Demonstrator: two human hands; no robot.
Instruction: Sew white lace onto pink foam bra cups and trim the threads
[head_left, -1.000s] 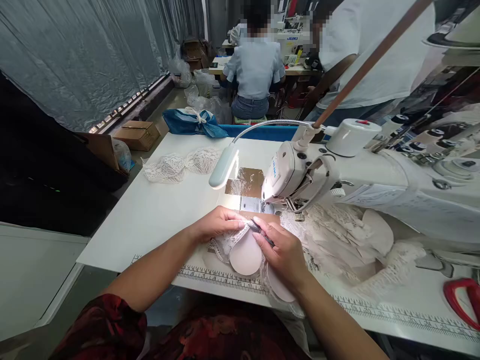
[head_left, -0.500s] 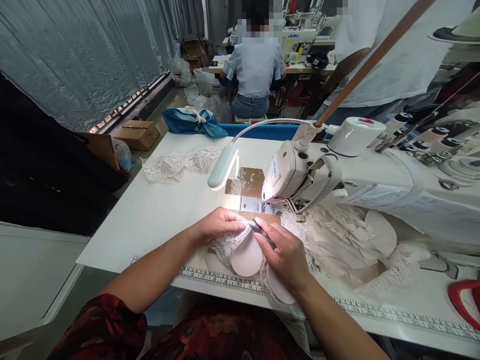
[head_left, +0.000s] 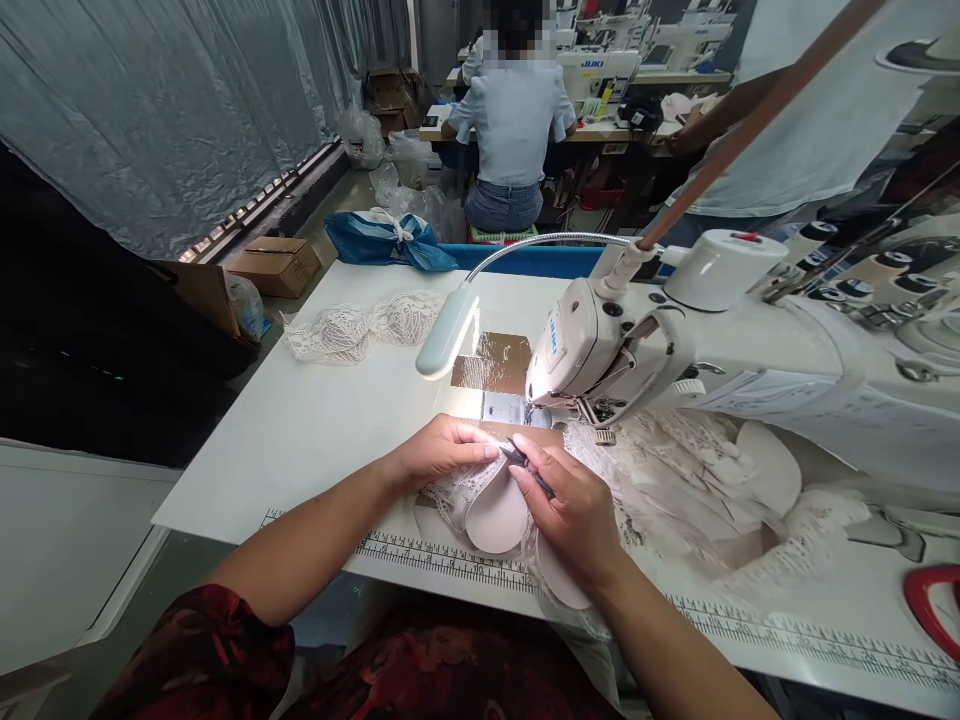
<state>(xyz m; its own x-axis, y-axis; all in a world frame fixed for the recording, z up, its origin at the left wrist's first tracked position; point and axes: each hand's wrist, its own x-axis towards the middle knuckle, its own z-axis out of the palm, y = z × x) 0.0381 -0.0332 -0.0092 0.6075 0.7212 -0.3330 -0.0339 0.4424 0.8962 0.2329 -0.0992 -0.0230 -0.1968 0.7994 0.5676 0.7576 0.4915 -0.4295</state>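
A white lace bra with smooth pale cups hangs between my hands, over the front edge of the sewing table. Its lace edge is pinched between the thumb and fingers of my left hand. My right hand is closed around small dark thread snips, whose tip touches the lace edge beside my left thumb. One cup droops below my right hand. Just beyond both hands is the needle area of a white sewing machine.
A lamp arches over the table. Lace pieces lie far left, and a lace pile sits right under the machine arm. Red-handled scissors rest at the right edge. A printed ruler lines the front. Co-workers are beyond.
The view has shifted slightly, so the machine appears a little further right. A co-worker's arm at the back right has come into view. My hands hold almost the same pose.
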